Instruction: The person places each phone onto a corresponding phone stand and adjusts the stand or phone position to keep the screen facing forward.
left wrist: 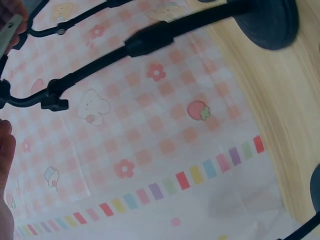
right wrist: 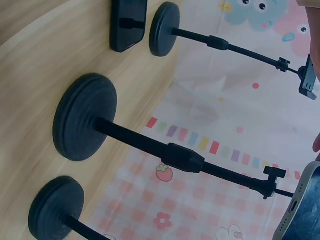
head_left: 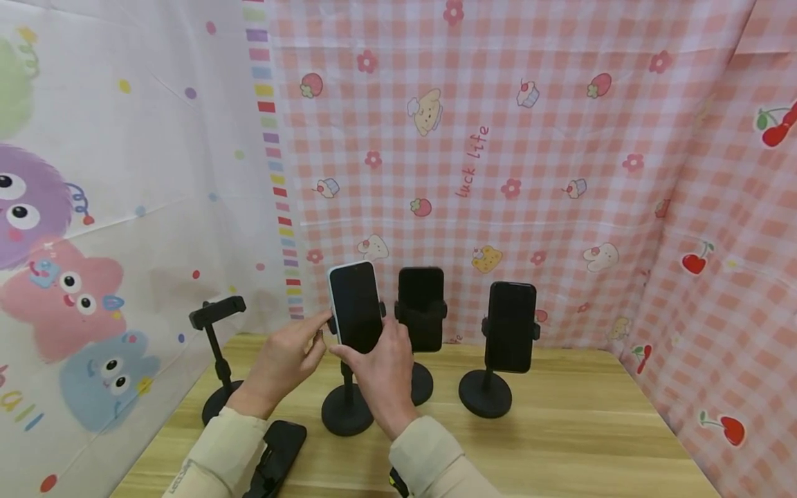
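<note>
Four black phone stands are lined up on the wooden table, across the lower centre of the head view. The white-edged phone, screen dark, sits upright at the second stand from the left, in the middle of the frame. The right hand grips the phone's lower end from the front, thumb and fingers curled around its bottom edge. The left hand reaches in from the left; its fingertips touch the phone's left edge near the stand's clamp, fingers loosely extended and close together. Whether that clamp is closed on the phone cannot be told.

The far-left stand carries nothing in its clamp. Two more stands to the right each hold a black phone upright: one just behind the right hand, one right of centre. A further black phone lies flat on the table at the lower left, beside the left sleeve.

In the right wrist view, the phone's lower corner shows at the lower right, with the stand base at centre left and its stem running to the right. The left wrist view shows only stand stems against the backdrop; the hand appears only as a sliver at the left edge.

A pink checked backdrop closes the back and right; a cartoon-monster sheet fills the left.
</note>
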Motion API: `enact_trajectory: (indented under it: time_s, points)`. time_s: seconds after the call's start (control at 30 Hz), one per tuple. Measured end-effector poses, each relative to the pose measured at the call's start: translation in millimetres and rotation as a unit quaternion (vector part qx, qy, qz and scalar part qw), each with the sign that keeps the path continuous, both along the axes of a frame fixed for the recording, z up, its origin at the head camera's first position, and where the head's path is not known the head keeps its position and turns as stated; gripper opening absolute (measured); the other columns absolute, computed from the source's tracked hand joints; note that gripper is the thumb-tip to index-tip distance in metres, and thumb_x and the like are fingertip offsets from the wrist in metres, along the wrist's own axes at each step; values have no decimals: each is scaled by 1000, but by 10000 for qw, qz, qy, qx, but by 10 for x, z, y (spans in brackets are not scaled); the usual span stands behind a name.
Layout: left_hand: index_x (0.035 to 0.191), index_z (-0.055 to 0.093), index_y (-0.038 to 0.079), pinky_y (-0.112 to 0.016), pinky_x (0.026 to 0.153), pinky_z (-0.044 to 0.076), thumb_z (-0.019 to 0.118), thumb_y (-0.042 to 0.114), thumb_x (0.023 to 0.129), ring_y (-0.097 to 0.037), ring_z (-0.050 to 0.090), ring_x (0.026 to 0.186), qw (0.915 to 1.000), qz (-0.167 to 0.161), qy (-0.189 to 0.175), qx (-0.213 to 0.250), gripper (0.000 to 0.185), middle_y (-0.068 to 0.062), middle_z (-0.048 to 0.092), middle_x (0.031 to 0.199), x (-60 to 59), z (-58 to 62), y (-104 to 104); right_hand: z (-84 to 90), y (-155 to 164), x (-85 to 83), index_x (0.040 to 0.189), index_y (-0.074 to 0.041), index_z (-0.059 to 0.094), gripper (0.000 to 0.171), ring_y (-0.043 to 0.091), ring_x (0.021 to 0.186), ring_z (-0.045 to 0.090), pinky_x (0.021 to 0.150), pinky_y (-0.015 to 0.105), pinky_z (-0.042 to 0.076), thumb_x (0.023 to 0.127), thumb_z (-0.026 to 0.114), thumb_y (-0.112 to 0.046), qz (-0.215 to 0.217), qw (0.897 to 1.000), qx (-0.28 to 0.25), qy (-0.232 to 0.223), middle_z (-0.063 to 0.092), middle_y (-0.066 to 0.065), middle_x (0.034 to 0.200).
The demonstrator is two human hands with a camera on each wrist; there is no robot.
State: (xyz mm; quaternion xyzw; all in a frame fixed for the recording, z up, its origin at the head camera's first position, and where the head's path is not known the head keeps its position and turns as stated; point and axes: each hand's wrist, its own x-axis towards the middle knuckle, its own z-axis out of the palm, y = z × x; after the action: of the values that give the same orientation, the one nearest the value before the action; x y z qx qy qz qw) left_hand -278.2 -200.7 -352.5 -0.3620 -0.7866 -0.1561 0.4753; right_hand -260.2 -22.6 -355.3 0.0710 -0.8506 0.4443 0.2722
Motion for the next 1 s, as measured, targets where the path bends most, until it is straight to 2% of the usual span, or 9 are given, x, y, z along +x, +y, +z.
enact_trajectory:
  time_s: [0.13,0.2,0.27,0.47,0.6,0.73,0.8,0.93,1.0]
  points:
    - [119,68,-4,-39,67,58,68,5,90,-25,70,81,9937,29,-912,655,30,-15,73,102,53,25,31,22,34,17,137,3,50,95,30,109,57,92,46,50,73,81,-60,139,9997,-17,-211,56,17,122]
    - [118,70,-1,-42,70,58,72,14,91,-26,70,88,9855,210,-1395,941,31,-13,73,103,83,65,72,41,66,19,141,2,48,96,31,112,57,94,48,49,76,76,-62,233,9990,-102,-361,55,17,125]
    - [117,71,1,-41,70,58,75,20,90,-23,70,86,9766,406,-1763,1162,33,-10,74,100,103,112,120,68,106,13,142,2,48,90,32,112,57,94,50,49,82,72,-61,327,9986,-137,-392,55,17,126]
    - [116,72,2,-41,70,58,73,29,92,-20,71,79,9580,569,-2392,1476,36,-6,74,93,85,152,185,194,206,-80,139,1,51,61,33,108,60,93,51,48,97,63,-41,632,9979,-5,-137,58,19,125]
    - [109,73,7,-35,66,56,70,34,94,-13,66,71,9490,592,-2747,1430,32,1,71,82,71,166,221,280,265,-147,139,3,51,50,35,110,61,93,52,49,102,57,-30,1036,9942,27,-277,59,21,126]
    - [97,69,9,-31,57,46,66,34,96,-12,54,61,9419,599,-2967,1457,25,5,60,70,61,182,235,304,310,-209,138,1,53,44,31,105,64,90,48,52,103,56,-25,1293,9904,-104,-486,62,18,125]
    - [93,66,10,-31,56,43,65,32,98,-14,50,60,9337,612,-3155,1577,23,3,58,69,59,184,235,303,323,-229,138,-2,55,42,29,104,65,88,46,53,103,57,-24,1364,9889,-161,-566,63,16,123]
    - [96,66,8,-32,60,44,63,30,99,-17,51,66,9125,596,-3549,1947,23,-2,64,77,53,184,232,301,329,-244,137,-6,58,40,25,103,65,87,43,54,102,59,-26,1517,9854,-237,-732,64,12,121]
    - [99,67,7,-33,62,45,63,30,99,-18,53,69,9055,581,-3655,2079,24,-3,67,82,47,181,232,301,331,-246,136,-8,58,39,25,102,66,85,42,55,102,59,-26,1582,9838,-298,-791,65,10,120]
